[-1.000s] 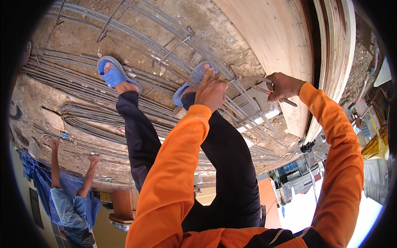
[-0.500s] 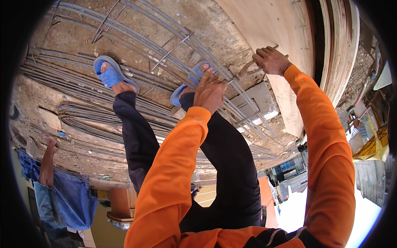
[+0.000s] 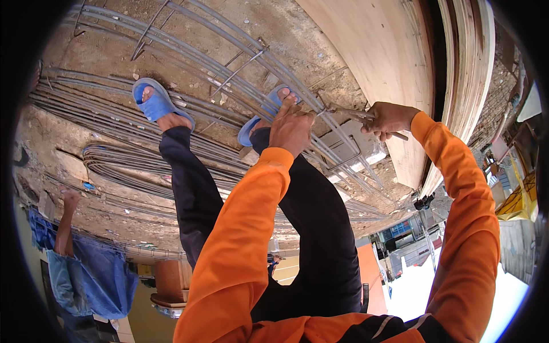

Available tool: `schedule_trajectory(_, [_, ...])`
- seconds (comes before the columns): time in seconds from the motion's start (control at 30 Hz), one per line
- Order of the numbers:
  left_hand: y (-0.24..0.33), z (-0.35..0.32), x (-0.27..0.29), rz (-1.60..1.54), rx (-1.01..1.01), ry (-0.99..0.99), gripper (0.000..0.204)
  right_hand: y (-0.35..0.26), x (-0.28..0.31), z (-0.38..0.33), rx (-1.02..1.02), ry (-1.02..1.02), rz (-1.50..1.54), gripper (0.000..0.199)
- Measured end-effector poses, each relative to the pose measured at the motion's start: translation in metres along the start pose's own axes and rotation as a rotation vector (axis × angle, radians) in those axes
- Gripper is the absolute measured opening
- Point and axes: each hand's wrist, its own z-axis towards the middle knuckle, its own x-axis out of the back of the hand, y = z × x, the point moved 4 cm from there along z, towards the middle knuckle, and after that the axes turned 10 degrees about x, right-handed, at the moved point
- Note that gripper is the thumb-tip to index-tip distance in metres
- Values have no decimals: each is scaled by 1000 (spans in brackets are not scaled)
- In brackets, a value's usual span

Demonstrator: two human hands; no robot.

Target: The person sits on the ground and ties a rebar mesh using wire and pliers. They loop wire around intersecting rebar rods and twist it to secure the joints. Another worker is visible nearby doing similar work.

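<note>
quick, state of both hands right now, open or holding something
Left hand: over the steel bars; whether it grips them cannot be told.
Right hand: closed, holding a pincer-like tool.

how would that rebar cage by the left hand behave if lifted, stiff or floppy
The rebar cage is probably heavy, being several long metal bars. It may lift as one frame, since stirrups link them, but could sag, as the bars look slender for their length.
</note>
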Motion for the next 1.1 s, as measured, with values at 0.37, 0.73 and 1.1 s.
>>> schedule_trajectory(0.37, [-4,1,-1,16,-26,5,25,-41,11,-24,170,92,-540,72])
schedule_trajectory(0.73, [-2,0,-1,32,-26,17,24,8,-7,-7,420,482,-983,73])
schedule_trajectory(1.1, [-1,1,-1,-6,7,-50,28,42,-34,-2,386,315,-652,88])
